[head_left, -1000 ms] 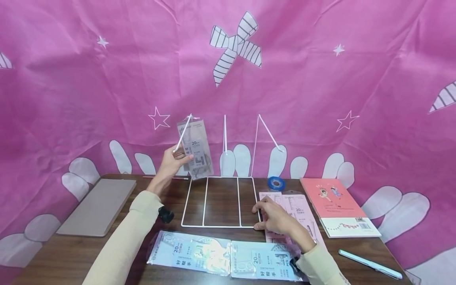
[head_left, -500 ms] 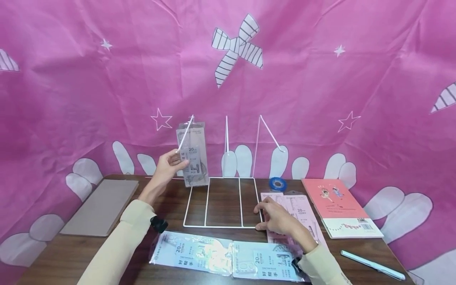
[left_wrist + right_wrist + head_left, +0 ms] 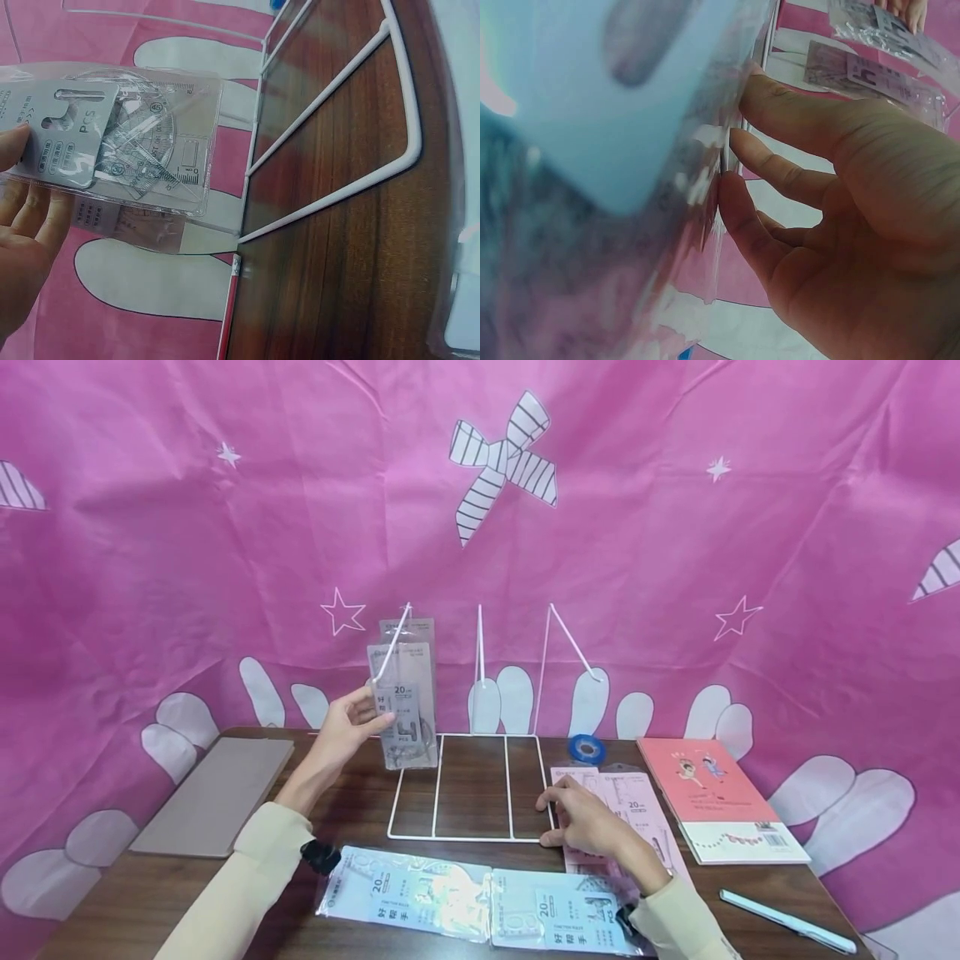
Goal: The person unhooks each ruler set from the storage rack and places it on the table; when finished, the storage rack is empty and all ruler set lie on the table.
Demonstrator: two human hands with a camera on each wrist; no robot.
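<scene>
Transparent protractor (image 3: 152, 126) distinct in left-wrist view only. Hands: left (image 3: 349, 720) pinches packet (image 3: 411, 706); right (image 3: 588, 821), relaxed, touches rack (image 3: 465, 838).

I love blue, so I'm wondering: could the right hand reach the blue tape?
Probably yes. The blue tape lies uncovered on the table, beyond the right hand, with only flat pink packets between. The hand would likely have to leave the white rack first.

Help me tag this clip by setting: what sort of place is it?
Probably an improvised indoor desk corner: a wooden table stands before pink patterned cloth, and carries a white wire rack and packaged ruler sets. The room beyond isn't visible.
</scene>
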